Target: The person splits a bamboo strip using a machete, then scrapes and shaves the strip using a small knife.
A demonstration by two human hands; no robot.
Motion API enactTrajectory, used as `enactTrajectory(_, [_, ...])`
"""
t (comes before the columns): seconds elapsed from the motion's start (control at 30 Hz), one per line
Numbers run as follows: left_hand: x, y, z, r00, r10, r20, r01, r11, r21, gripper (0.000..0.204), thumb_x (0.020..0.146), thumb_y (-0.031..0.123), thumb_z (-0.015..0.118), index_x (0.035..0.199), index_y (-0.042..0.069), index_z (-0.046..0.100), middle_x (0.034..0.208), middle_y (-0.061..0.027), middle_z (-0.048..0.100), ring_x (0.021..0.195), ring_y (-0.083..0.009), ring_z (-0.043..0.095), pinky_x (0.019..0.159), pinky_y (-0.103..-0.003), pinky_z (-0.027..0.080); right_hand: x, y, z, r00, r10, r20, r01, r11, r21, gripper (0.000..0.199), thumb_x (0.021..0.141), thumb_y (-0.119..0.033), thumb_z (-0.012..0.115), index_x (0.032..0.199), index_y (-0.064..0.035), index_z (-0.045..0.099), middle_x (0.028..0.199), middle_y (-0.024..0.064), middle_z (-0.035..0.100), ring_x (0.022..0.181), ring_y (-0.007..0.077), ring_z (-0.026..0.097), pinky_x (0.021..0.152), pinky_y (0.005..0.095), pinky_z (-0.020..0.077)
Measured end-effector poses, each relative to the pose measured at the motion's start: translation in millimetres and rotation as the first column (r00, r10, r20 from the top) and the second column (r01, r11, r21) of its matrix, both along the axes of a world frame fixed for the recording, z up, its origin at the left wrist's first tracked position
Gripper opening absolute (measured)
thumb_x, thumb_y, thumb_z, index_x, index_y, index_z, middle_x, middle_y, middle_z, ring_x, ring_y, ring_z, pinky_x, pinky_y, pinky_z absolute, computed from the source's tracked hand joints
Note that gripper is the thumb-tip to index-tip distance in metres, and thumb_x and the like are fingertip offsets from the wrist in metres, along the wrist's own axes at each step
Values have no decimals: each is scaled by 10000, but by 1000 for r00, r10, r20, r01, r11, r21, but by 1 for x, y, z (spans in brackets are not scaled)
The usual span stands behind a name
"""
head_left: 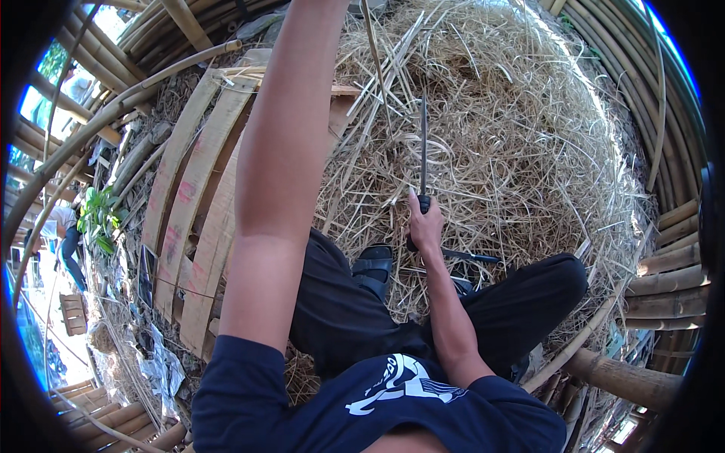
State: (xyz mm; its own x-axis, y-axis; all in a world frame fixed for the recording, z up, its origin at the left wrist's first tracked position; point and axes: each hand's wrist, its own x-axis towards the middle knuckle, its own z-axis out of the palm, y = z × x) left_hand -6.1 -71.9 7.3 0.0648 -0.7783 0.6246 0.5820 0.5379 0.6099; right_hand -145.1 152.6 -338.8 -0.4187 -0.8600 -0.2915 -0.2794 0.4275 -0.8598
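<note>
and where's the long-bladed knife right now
In the head view, the long-bladed knife is just right of centre, gripped in the right hand, its blade pointing away from the person over the dry straw.

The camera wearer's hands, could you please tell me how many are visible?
1: the right hand, gripping the black handle of a long blade, right of centre. The left hand is out of view; its arm extends past the upper edge.

A navy-blue T-shirt [321,423] is worn, with plain short sleeves [242,377]; its front is marked by a large white print [411,385] with lettering. It is paired with black trousers [340,313] and dark sandals [372,264] fastened by broad straps.
</note>
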Motion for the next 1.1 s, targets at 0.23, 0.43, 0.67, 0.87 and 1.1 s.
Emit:
enactTrajectory(0.23, [-8, 1, 2, 1000, 7, 1, -7, 1000, -5, 535, 825, 594, 635, 596, 180, 385, 442, 71, 241, 347, -69, 251, 349, -243, 180, 21, 14, -3, 991, 102, -81, -105, 994, -27, 490, 920, -448, 553, 931, 42, 562, 727, 232, 635, 664, 369, 635, 625, 450, 482])
enactTrajectory(0.43, [-5, -2, -1, 999, -8, -45, 9, 1000, 6, 527, 818, 596, 641, 603, 182, 397, 448, 74, 248, 352, -70, 259, 353, -240, 187, 26, 26, -44, 961, 8, 276, -56, 984, 168, 433, 938, -443, 557, 822, -27, 529, 558, 86, 550, 447, 197, 562, 445, 330, 455])
enactTrajectory(0.67, [-6, 4, 1, 999, -22, -28, 23, 999, 26, 545, 804, 608, 647, 578, 204, 359, 447, 74, 277, 350, -67, 273, 346, -234, 197, 20, 15, 5, 966, 58, 252, -105, 978, 178, 406, 936, -399, 554, 847, -3, 535, 567, 58, 546, 421, 158, 571, 417, 301, 458])
enactTrajectory(0.87, [-16, 8, 3, 997, 82, 0, -82, 997, 9, 523, 811, 597, 644, 577, 187, 419, 444, 74, 335, 366, -52, 299, 356, -227, 236, 26, 6, 51, 987, 124, 100, -124, 992, -4, 411, 934, -390, 571, 856, 12, 533, 559, 79, 538, 435, 176, 583, 426, 325, 448])
enactTrajectory(1.1, [-14, 3, -4, 998, 55, -41, -55, 998, -9, 537, 830, 630, 589, 581, 187, 415, 445, 74, 321, 379, -56, 305, 375, -229, 244, 43, -14, 144, 977, 194, 86, -151, 922, -356, 314, 955, -295, 571, 872, 6, 538, 562, 50, 516, 471, 116, 499, 442, 300, 380])
